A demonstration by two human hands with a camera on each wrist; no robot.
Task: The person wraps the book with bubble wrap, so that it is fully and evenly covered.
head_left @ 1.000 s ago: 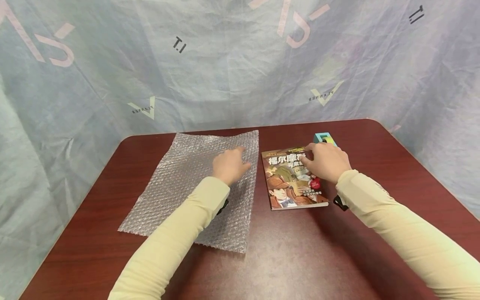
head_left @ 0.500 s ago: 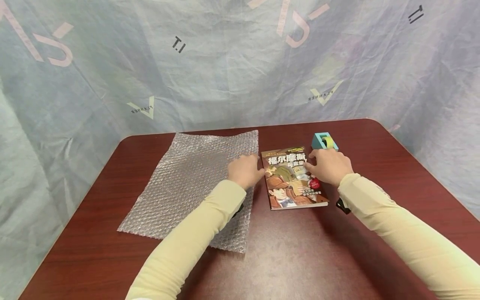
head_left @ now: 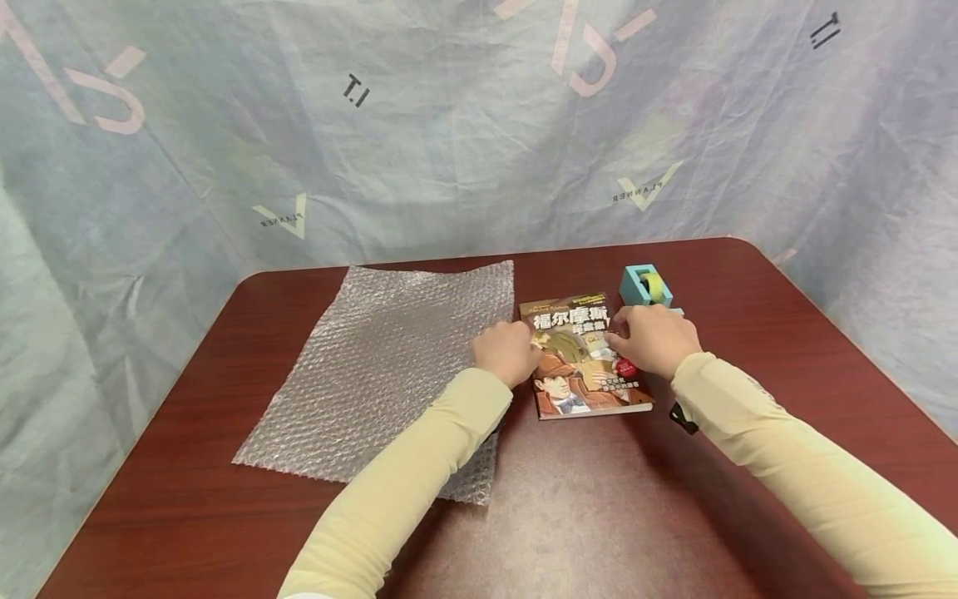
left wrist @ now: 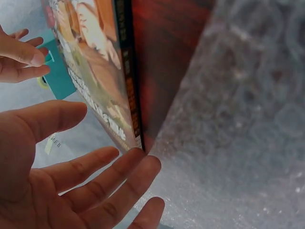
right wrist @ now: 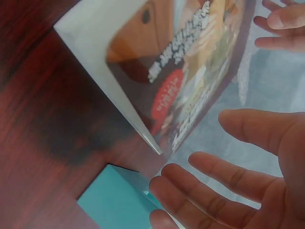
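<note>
The book [head_left: 575, 366] lies on the counter [head_left: 599, 507] between the left hand [head_left: 506, 353] and right hand [head_left: 660, 339], both with fingers loosely spread; bubble wrap [head_left: 382, 366] and the tape dispenser [head_left: 634, 287] sit near it.

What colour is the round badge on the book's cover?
Red; the badge shows best in the right wrist view.

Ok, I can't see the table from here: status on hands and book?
Left hand and right hand open, either side of book; contact unclear. Book flat, cover up. Tape dispenser just beyond right hand.
</note>
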